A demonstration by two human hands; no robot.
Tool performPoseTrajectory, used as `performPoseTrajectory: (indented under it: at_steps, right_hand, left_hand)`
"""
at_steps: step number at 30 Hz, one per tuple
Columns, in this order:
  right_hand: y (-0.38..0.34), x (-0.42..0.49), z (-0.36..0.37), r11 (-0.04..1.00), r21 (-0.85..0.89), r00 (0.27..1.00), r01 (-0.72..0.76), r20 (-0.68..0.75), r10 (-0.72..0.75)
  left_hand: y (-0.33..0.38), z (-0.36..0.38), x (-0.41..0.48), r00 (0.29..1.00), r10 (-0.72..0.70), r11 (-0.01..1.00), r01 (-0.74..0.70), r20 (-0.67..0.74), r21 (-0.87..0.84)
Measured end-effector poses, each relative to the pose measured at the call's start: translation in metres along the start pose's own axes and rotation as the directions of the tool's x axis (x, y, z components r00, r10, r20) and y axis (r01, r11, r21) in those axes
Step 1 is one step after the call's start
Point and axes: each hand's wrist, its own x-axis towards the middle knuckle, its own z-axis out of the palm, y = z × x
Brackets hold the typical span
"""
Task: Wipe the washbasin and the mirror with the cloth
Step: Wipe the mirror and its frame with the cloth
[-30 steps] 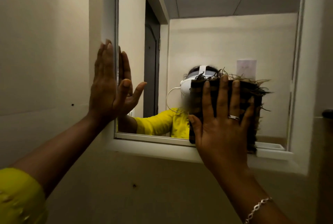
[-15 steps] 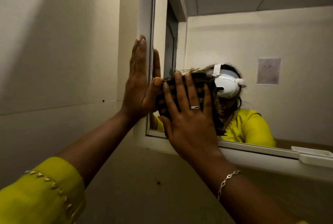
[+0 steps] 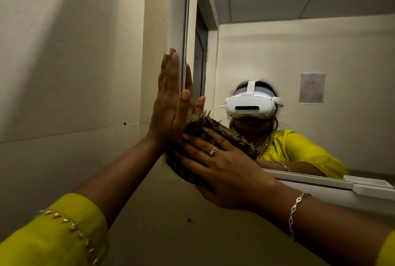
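At the left edge of the mirror (image 3: pixel 299 73), the left hand (image 3: pixel 171 103) stands flat and open against the white frame (image 3: pixel 177 30), fingers together and pointing up, grasping nothing; it looks like a brace for balance. Just to its right, at the mirror's lower left corner, the right hand (image 3: pixel 222 165) lies spread over the cloth (image 3: pixel 213 135), palm and fingers pressing it to the glass and the frame rather than gripping it. The cloth is dark, chequered and bunched, with frayed threads standing out along its upper edge, so I judge it soft, light and limp: it will fold or slip out from under a loose palm, and is best held by flat pressure across its middle, with the fingertips (image 3: pixel 188 137) pinning the leading edge. The loose fringe may trail and leave lint on the glass. The mirror itself is rigid and breakable, so firm, even pressure suits it better than a hard push at one point. Farther right, a small white shelf (image 3: pixel 367 184) sits on the lower frame, well clear of the cloth. The washbasin is not in view.
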Motion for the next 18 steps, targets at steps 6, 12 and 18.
performPoseTrajectory:
  at_steps: [6, 12, 18]
  right_hand:
    - [0.015, -0.016, -0.011, 0.986, 0.109, 0.992, 0.125, 0.008, -0.126]
    - [0.040, -0.053, -0.022, 0.965, 0.212, 0.982, 0.154, 0.076, -0.173]
    - [0.063, -0.098, -0.036, 0.951, 0.295, 0.980, 0.096, 0.141, -0.142]
  left_hand:
    - [0.006, 0.002, 0.001, 0.999, 0.047, 0.987, -0.046, -0.001, 0.152]
    - [0.003, 0.005, -0.001, 0.995, 0.102, 0.922, -0.092, -0.007, 0.377]
    - [0.011, 0.010, -0.022, 0.992, 0.111, 0.851, -0.130, 0.068, 0.509]
